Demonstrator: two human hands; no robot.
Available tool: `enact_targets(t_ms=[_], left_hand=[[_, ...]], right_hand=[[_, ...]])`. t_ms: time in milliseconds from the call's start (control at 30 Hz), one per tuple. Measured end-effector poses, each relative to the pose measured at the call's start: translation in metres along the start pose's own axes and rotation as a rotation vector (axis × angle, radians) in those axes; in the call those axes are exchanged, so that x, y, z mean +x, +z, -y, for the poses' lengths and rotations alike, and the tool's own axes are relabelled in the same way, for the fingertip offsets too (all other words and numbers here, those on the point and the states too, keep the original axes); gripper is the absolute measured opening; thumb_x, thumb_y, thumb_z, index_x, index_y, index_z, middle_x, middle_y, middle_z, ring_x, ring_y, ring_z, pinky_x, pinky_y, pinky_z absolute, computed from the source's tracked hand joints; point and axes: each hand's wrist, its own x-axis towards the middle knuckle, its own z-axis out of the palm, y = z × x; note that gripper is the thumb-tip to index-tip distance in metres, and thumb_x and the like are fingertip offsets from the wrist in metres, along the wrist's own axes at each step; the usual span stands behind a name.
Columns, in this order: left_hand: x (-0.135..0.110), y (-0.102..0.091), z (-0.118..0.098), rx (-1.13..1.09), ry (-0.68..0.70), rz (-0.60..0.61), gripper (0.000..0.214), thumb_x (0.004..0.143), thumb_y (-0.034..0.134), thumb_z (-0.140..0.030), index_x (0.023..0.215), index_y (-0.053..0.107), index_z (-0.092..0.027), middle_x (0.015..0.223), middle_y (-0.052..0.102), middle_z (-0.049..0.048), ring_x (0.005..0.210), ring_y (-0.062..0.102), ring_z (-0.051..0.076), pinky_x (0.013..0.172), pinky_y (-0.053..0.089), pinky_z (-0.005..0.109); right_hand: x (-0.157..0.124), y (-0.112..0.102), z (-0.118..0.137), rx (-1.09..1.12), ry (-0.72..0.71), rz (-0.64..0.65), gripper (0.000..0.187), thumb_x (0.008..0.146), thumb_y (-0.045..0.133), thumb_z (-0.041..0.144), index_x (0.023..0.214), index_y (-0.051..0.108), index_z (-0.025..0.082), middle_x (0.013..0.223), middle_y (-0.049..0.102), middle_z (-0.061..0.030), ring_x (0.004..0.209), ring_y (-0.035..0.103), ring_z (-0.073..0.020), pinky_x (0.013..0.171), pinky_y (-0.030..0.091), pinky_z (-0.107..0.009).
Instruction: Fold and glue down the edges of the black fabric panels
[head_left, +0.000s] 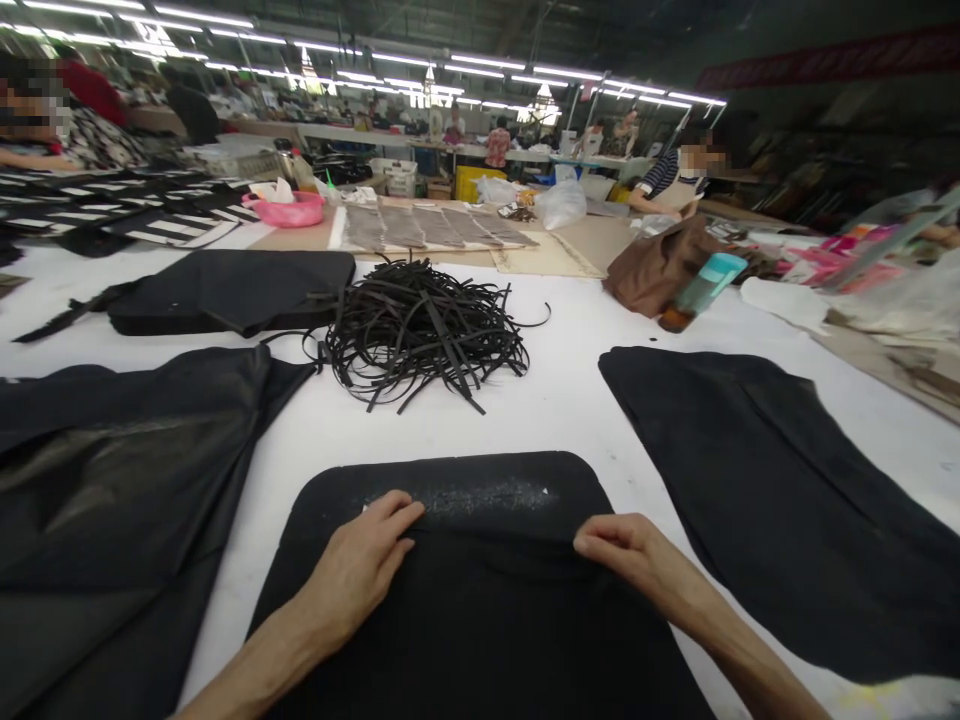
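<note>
In front of me lies a black panel with rounded corners (pixel 345 490), a whitish, speckled glue-like strip across its far end. A black fabric sheet (pixel 480 620) covers the nearer part, its far edge wrinkled just below that strip. My left hand (pixel 364 565) has the sheet's edge between thumb and fingers, the fingertips reaching onto the panel at the strip's left end. At the right side, my right hand (pixel 622 548) pinches the same edge between thumb and curled fingers. A small white mark (pixel 545 491) shows near the strip's right end.
Beyond the panel is a heap of thin black strips (pixel 431 325), beside stacked black panels (pixel 247 285). Black fabric pieces lie left (pixel 112 480) and right (pixel 780 490). A teal-lidded bottle (pixel 705 290) leans by a brown bag (pixel 652 265). A pink basin (pixel 286 210) and co-workers are farther back.
</note>
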Motion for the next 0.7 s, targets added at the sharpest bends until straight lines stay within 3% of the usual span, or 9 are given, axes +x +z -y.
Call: enact_targets(t_ms=[200, 433, 600, 700], left_hand=[[0.004, 0.008, -0.008, 0.224, 0.044, -0.012, 0.022, 0.086, 0.035, -0.016, 0.081, 0.056, -0.021, 0.087, 0.055, 0.0030, 0.084, 0.052, 0.019, 0.071, 0.045, 0.032], [-0.029, -0.008, -0.019, 0.104, 0.178, -0.140, 0.016, 0.084, 0.042, -0.020, 0.078, 0.057, -0.023, 0.122, 0.045, 0.0052, 0.115, 0.038, 0.025, 0.093, 0.040, 0.040], [-0.054, -0.019, -0.028, 0.060, 0.119, -0.086, 0.020, 0.085, 0.039, -0.024, 0.073, 0.054, -0.023, 0.107, 0.050, 0.0056, 0.100, 0.049, 0.021, 0.080, 0.048, 0.032], [-0.052, -0.016, -0.021, 0.100, 0.112, -0.089, 0.014, 0.084, 0.045, -0.027, 0.087, 0.059, -0.026, 0.119, 0.048, 0.0058, 0.107, 0.049, 0.024, 0.086, 0.048, 0.036]], right_hand=[[-0.016, -0.002, 0.013, 0.071, -0.009, 0.005, 0.027, 0.078, 0.055, 0.041, 0.067, 0.060, 0.017, 0.064, 0.051, 0.0017, 0.066, 0.044, -0.0141, 0.061, 0.032, -0.025], [-0.045, -0.015, 0.018, -0.017, -0.061, -0.015, 0.025, 0.079, 0.053, 0.037, 0.063, 0.053, 0.018, 0.067, 0.048, 0.0021, 0.068, 0.044, -0.0142, 0.065, 0.032, -0.025], [-0.067, -0.007, 0.021, -0.068, 0.015, 0.004, 0.029, 0.079, 0.052, 0.043, 0.063, 0.055, 0.019, 0.065, 0.052, 0.0014, 0.068, 0.047, -0.0150, 0.064, 0.034, -0.024], [-0.066, 0.009, 0.019, -0.109, 0.072, -0.051, 0.028, 0.081, 0.048, 0.041, 0.064, 0.054, 0.020, 0.059, 0.051, 0.0021, 0.063, 0.047, -0.0144, 0.058, 0.034, -0.024]])
